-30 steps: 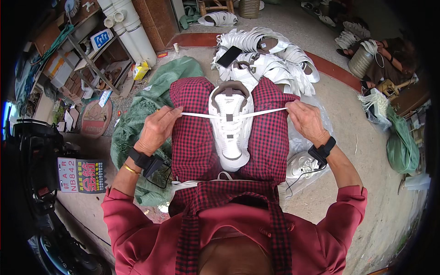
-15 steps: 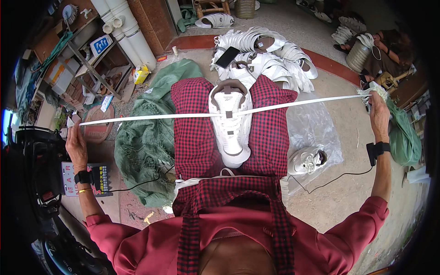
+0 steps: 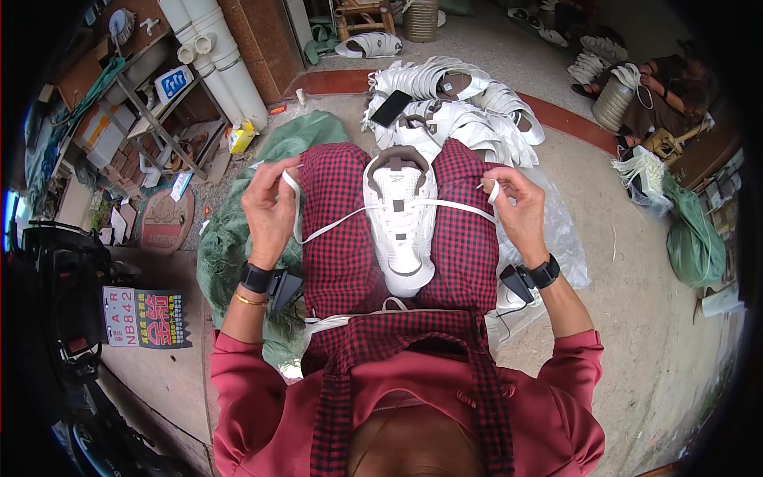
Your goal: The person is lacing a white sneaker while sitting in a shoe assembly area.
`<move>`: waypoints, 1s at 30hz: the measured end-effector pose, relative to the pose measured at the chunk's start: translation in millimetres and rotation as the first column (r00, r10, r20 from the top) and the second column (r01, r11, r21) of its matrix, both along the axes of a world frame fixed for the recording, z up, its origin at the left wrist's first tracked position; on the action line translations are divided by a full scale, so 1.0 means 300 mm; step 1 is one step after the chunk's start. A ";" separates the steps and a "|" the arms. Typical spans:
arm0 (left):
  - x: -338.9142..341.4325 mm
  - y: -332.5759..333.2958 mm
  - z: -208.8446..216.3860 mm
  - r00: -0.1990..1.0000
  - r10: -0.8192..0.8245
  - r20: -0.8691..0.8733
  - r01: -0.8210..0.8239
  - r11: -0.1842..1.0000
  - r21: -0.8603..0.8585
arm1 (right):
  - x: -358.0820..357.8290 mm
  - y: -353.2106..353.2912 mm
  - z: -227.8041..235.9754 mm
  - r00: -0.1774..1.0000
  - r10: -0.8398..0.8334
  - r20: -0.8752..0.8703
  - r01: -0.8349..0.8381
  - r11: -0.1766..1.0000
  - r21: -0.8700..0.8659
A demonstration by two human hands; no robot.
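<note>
On my lap, over a red-and-black checked apron [image 3: 338, 238], rests a white sneaker [image 3: 407, 258] with its toe toward me. A flat white shoelace [image 3: 330, 226] passes through the shoe below the tongue's top. One end is pinched in my left hand [image 3: 268, 215], over the left thigh, where the lace hangs in a slack loop. The other end is pinched in my right hand [image 3: 520, 215] beside the right thigh, its tip sticking out from the fingers. Both wrists wear black straps.
White shoe uppers [image 3: 501, 119] lie piled beyond my knees, with a black phone [image 3: 391, 108] on top. Green mesh sacking [image 3: 230, 246] and plastic sheeting [image 3: 563, 215] flank my legs. A motorbike [image 3: 71, 318] stands at left. Another person [image 3: 671, 95] sits far right near a metal can [image 3: 613, 102].
Both hands have come inward from wide apart to beside my thighs. The lace, stretched taut before, now sags, with its ends still in my fingers.
</note>
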State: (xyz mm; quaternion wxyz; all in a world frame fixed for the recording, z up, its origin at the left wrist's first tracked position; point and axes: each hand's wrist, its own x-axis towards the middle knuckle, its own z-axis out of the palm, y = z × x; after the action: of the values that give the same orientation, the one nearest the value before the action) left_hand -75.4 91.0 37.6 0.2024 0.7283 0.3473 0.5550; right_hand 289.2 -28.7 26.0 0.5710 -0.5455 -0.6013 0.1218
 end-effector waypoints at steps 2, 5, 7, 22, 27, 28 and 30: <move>0.117 -0.006 -0.034 0.960 -0.204 0.190 0.238 0.955 -0.177 | -0.093 0.053 -0.008 0.988 0.135 -0.077 -0.140 0.988 -0.060; 0.205 -0.019 -0.095 0.886 -0.351 0.304 0.444 0.833 -0.331 | -0.165 0.127 -0.037 0.948 0.257 -0.190 -0.277 0.957 -0.089; 0.212 -0.044 -0.112 0.864 -0.368 0.344 0.485 0.793 -0.370 | -0.170 0.131 -0.043 0.905 0.327 -0.271 -0.361 0.929 -0.086; 0.206 -0.132 -0.154 0.906 -0.324 0.274 0.403 0.858 -0.319 | -0.213 0.057 -0.053 0.895 0.251 -0.369 -0.324 0.934 -0.151; 0.205 -0.133 -0.164 0.893 -0.324 0.311 0.417 0.856 -0.305 | -0.217 0.058 -0.052 0.904 0.250 -0.346 -0.312 0.940 -0.136; 0.203 -0.133 -0.164 0.893 -0.324 0.312 0.417 0.857 -0.304 | -0.220 0.058 -0.049 0.911 0.239 -0.335 -0.301 0.942 -0.148; 0.200 -0.137 -0.166 0.894 -0.308 0.325 0.413 0.848 -0.332 | -0.228 0.060 -0.052 0.918 0.229 -0.322 -0.291 0.943 -0.159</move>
State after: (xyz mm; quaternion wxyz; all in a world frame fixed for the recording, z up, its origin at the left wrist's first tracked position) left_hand -15.5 50.0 -12.1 0.4892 0.6460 0.2777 0.5160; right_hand 220.9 -10.8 10.5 0.5752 -0.4910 -0.5596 0.3391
